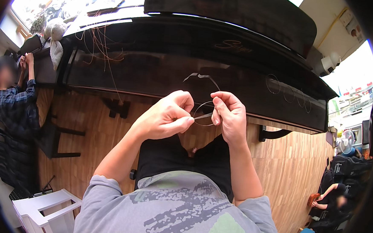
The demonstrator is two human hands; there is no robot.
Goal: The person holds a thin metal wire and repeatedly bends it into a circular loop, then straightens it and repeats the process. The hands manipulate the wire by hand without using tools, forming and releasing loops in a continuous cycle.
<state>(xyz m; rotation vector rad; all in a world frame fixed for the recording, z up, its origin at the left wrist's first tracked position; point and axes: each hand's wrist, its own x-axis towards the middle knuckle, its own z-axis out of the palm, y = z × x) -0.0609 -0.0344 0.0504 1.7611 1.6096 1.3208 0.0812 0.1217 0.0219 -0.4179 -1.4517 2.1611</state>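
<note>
Both hands are raised in front of me, close together near the front edge of a black piano (155,67). My left hand (167,117) is closed in a pinch, thumb and forefinger on a thin wire ring (200,104). My right hand (229,117) is also closed, pinching a narrow grey strip (204,76). One end of this strip bends up over the piano front; another stretch runs between my hands, across the ring. Whether my right fingers also grip the ring, I cannot tell.
Several wire loops (274,84) lie on the piano's right side. Loose copper-coloured wires (101,38) trail over its left side. A white plush toy (55,29) and a person (15,84) are at far left. Another person (335,198) sits at right. A white stand (44,214) is lower left.
</note>
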